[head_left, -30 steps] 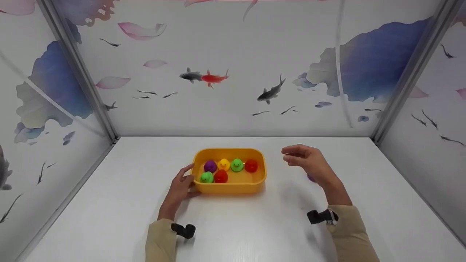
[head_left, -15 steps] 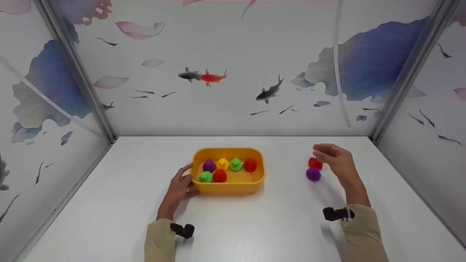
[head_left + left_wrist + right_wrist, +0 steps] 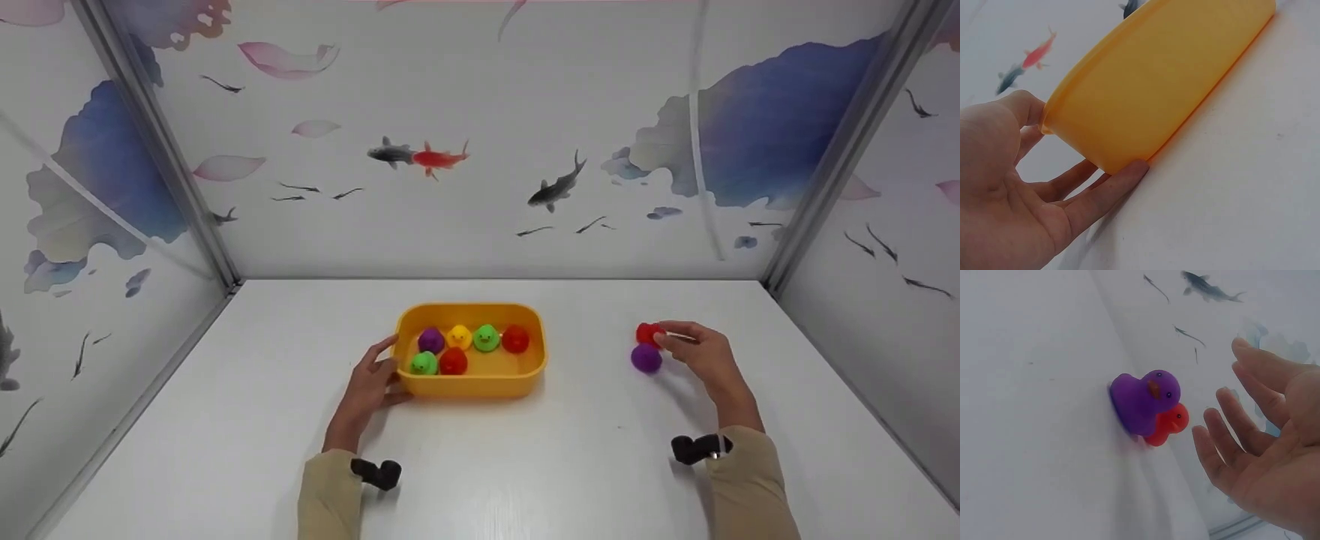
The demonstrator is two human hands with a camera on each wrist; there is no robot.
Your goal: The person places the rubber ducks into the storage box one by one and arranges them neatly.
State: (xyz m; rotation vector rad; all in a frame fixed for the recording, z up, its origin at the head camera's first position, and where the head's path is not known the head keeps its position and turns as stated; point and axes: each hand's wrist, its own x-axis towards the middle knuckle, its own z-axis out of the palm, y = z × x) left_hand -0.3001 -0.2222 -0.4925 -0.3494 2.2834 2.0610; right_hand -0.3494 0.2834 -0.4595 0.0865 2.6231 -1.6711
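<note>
A yellow plastic basin [image 3: 472,387] stands at mid-table with toy ducks inside. My left hand [image 3: 369,384] rests against its left end. In the left wrist view, the upper digit is at the rim and the lower fingers [image 3: 1109,194] stretch along the base, on the outside of the wall. On the right side of the table, a red toy duck [image 3: 646,333] sits just behind a purple toy duck [image 3: 1139,398]. My right hand [image 3: 705,360] is at the red duck, its thumb overlapping it in the head view; in the right wrist view the fingers are spread, apart from both ducks.
In the basin lie a purple duck [image 3: 430,340], a yellow duck [image 3: 459,337], two green ones [image 3: 486,337] and two red ones [image 3: 453,361]. White panels [image 3: 480,232] printed with fish and leaves enclose the white table [image 3: 510,465] at the back and sides.
My right hand has swung right, away from the basin's side, then come down to the red duck, uncovering the purple one. The left hand and the basin hold their place.
</note>
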